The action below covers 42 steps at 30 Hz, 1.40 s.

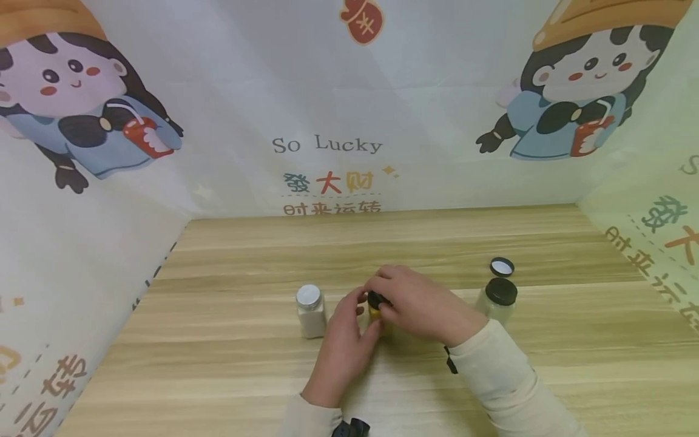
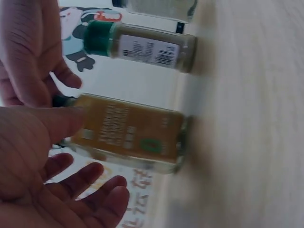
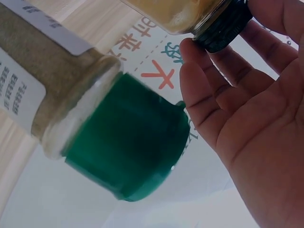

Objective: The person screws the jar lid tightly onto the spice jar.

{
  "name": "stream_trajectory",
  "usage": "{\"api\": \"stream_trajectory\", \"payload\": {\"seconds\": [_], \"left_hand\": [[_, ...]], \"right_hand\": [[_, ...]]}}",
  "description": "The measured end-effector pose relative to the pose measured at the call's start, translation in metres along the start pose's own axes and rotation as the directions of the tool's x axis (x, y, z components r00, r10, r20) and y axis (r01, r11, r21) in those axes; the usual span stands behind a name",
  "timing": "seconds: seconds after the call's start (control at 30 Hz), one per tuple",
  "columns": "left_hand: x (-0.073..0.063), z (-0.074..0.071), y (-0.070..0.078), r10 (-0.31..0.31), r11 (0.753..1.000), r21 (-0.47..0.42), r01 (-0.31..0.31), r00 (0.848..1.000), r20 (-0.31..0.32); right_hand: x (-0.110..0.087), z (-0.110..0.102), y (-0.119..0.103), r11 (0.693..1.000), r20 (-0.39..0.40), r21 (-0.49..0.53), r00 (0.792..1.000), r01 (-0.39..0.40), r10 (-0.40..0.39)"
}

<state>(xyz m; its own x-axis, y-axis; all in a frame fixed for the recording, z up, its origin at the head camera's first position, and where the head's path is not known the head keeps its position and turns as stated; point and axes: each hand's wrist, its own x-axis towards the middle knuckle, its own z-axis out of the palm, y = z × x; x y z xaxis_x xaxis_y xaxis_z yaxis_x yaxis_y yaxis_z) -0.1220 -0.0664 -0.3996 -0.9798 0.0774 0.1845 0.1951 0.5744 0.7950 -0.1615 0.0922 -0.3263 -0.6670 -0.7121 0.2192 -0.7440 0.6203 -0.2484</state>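
A glass spice jar (image 2: 128, 128) with a yellow label and yellow powder stands upright on the table between both hands. My left hand (image 1: 346, 349) steadies it, its thumb lying across the upper label and its other fingers spread on the far side. From above, my right hand (image 1: 417, 303) pinches the jar's black lid (image 3: 223, 28) between thumb and fingers. The lid sits on the jar's neck. Close beside the right hand is a green-capped jar (image 3: 128, 137) of greyish-brown powder with a white label; in the head view the right hand and forearm hide it.
Left of the hands stands a white-filled jar (image 1: 311, 315) with a silver top. A clear jar with a black lid (image 1: 500, 292) stands behind the right forearm. Behind it a loose black lid (image 1: 502, 267) lies with its white inside up. Printed cloth walls surround the wooden table (image 1: 229, 364).
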Motion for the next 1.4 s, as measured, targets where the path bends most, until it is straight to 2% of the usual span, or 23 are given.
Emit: {"api": "stream_trajectory", "payload": {"seconds": [0.17, 0.3, 0.4, 0.5, 0.57, 0.6, 0.67, 0.77, 0.83, 0.9, 1.07, 1.2, 1.4], "left_hand": [[-0.011, -0.015, 0.01, 0.008, 0.999, 0.033, -0.008, 1.0, 0.015], [-0.021, -0.037, 0.018, 0.056, 0.995, 0.077, -0.057, 0.998, 0.02], [-0.024, -0.057, 0.022, 0.115, 0.988, 0.108, -0.11, 0.993, -0.039], [-0.023, -0.075, 0.02, 0.173, 0.979, 0.129, -0.155, 0.974, -0.144], [-0.021, -0.085, 0.012, 0.169, 0.98, 0.135, -0.144, 0.965, -0.199], [-0.019, -0.089, 0.007, 0.154, 0.983, 0.133, -0.128, 0.965, -0.21], [-0.016, -0.094, -0.004, 0.08, 0.992, 0.115, -0.058, 0.977, -0.198], [-0.012, -0.095, -0.021, -0.061, 0.993, 0.089, 0.071, 0.991, -0.119], [-0.011, -0.093, -0.031, -0.127, 0.989, 0.066, 0.131, 0.989, -0.071], [-0.01, -0.09, -0.038, -0.159, 0.986, 0.041, 0.161, 0.986, -0.051], [-0.008, -0.081, -0.046, -0.175, 0.985, -0.024, 0.173, 0.983, -0.064], [-0.008, -0.076, -0.048, -0.185, 0.982, -0.063, 0.18, 0.979, -0.084], [-0.008, -0.071, -0.05, -0.175, 0.979, -0.119, 0.163, 0.98, -0.098]], "right_hand": [[0.001, 0.0, 0.001, 1.0, 0.018, 0.007, 1.0, -0.003, 0.003], [0.001, -0.001, 0.002, 0.999, 0.042, 0.029, 0.998, -0.038, 0.037], [0.0, -0.003, 0.005, 0.998, 0.048, 0.033, 0.998, -0.053, 0.052], [-0.002, -0.008, 0.009, 0.999, 0.032, 0.025, 0.998, -0.048, 0.047], [-0.006, -0.012, 0.012, 0.999, 0.018, 0.01, 0.999, -0.045, 0.044], [-0.008, -0.015, 0.014, 0.999, 0.009, 0.0, 0.999, -0.044, 0.044], [-0.012, -0.021, 0.018, 0.999, -0.003, -0.009, 0.999, -0.045, 0.045], [-0.018, -0.032, 0.023, 0.997, -0.02, -0.029, 0.997, -0.071, 0.07], [-0.022, -0.04, 0.027, 0.996, -0.035, -0.032, 0.996, -0.087, 0.086], [-0.027, -0.049, 0.031, 0.994, -0.059, -0.042, 0.993, -0.104, 0.101], [-0.046, -0.068, 0.05, 0.989, -0.132, -0.051, 0.983, -0.137, 0.129], [-0.066, -0.077, 0.074, 0.98, -0.169, -0.052, 0.969, -0.191, 0.18], [-0.098, -0.08, 0.117, 0.933, -0.129, -0.027, 0.927, -0.36, 0.353]]}}
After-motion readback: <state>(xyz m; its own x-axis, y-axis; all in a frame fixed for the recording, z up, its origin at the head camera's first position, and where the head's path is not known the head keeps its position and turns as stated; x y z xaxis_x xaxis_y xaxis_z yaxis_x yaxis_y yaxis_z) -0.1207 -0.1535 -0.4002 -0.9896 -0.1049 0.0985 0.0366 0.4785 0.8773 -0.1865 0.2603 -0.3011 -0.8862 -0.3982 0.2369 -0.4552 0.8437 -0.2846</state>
